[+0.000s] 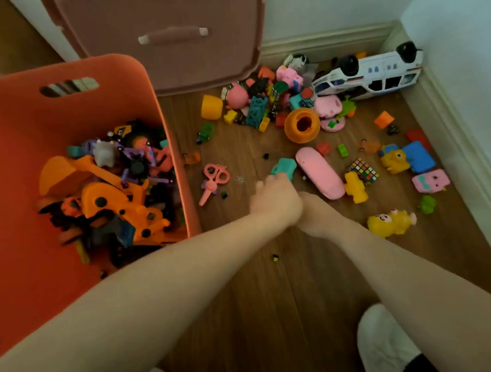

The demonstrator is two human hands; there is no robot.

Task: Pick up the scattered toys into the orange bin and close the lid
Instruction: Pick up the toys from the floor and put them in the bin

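Floorboards at your twelve to two o'clock hold scattered toys (300, 107), bin (68, 78) at ten; your left hand (275, 197) grasps a teal block (284, 168), right hand (312, 210) hidden, so it could slip short of the rim.

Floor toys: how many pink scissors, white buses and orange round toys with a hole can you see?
pink scissors: 1
white bus: 1
orange round toy: 1
Total: 3
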